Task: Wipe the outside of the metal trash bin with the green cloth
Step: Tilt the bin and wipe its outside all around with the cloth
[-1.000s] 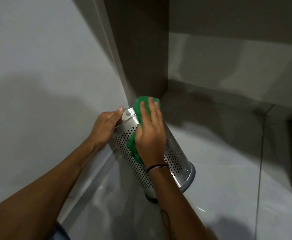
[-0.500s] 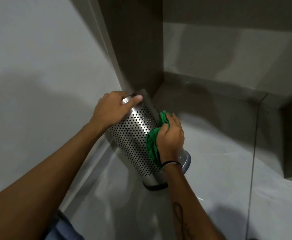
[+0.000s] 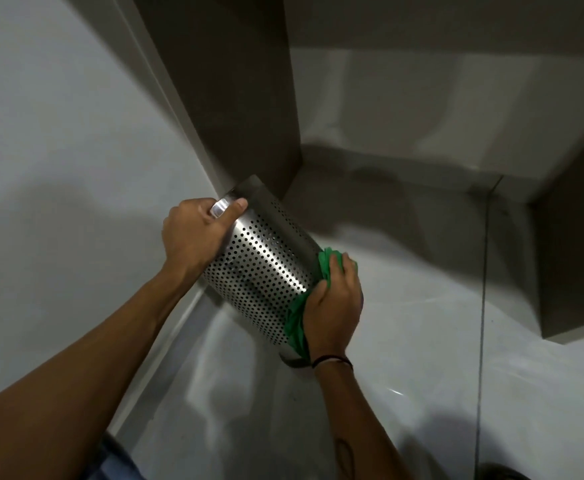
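Note:
The perforated metal trash bin [image 3: 262, 268] is tilted toward the left wall, its base resting on the floor at the lower right. My left hand [image 3: 193, 237] grips the bin's top rim, thumb lying across the shiny edge. My right hand [image 3: 335, 306] presses the green cloth [image 3: 297, 323] against the bin's lower end, near the base. The cloth bunches under my palm and pokes out above my fingers. My right hand hides most of the bin's base.
A pale wall [image 3: 58, 133] runs along the left with a skirting strip at the floor. A dark brown panel [image 3: 235, 98] stands in the corner just behind the bin. The glossy grey floor [image 3: 422, 358] spreads to the right, where a dark cabinet edge [image 3: 581, 254] stands.
My right hand has slid the green cloth from the bin's top rim down its side to the base. My left hand has shifted its grip over the rim.

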Motion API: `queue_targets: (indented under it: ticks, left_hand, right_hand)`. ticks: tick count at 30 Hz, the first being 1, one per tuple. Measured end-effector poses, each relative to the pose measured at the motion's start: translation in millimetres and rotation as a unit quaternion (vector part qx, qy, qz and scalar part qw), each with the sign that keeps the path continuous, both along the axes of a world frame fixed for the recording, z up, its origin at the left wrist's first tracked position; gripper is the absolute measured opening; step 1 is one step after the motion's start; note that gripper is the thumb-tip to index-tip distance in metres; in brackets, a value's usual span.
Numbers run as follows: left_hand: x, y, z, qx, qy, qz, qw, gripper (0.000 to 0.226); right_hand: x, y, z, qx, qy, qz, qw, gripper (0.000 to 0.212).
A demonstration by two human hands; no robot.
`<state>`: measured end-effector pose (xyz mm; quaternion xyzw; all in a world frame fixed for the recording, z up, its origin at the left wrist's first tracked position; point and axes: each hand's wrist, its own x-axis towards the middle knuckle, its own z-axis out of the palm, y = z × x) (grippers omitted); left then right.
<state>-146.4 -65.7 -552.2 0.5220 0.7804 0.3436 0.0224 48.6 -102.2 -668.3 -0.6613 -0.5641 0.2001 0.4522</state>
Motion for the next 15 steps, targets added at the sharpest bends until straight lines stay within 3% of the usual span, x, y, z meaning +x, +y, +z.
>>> queue_targets:
  ticks: [5,8,12,15]
  left_hand:
    - [-1.5,-0.8,1.8,0.007,0.011,0.002,1.0,0.064]
    - [-1.8,-3.2,2.0,0.013,0.009,-0.002,1.0,0.065]
    - [0.1,-2.4,2.6,0.01,-0.003,0.007,1.0,0.06]
    - [0.3,-0.7,2.4,0.005,-0.001,0.017,1.0,0.063]
  right_hand:
    - [-55.7,3.8,41.0,0.072,0.009,0.108,0.992,0.064]
    - [-49.5,3.1,33.9,0.065,-0.023,0.134,0.989,0.066]
    - [7.4,-2.4,2.2,-0.016,0.018,0.019,1.0,0.061]
    - [-6.9,9.4,13.4,-0.005,0.044,0.0,0.999,0.057]
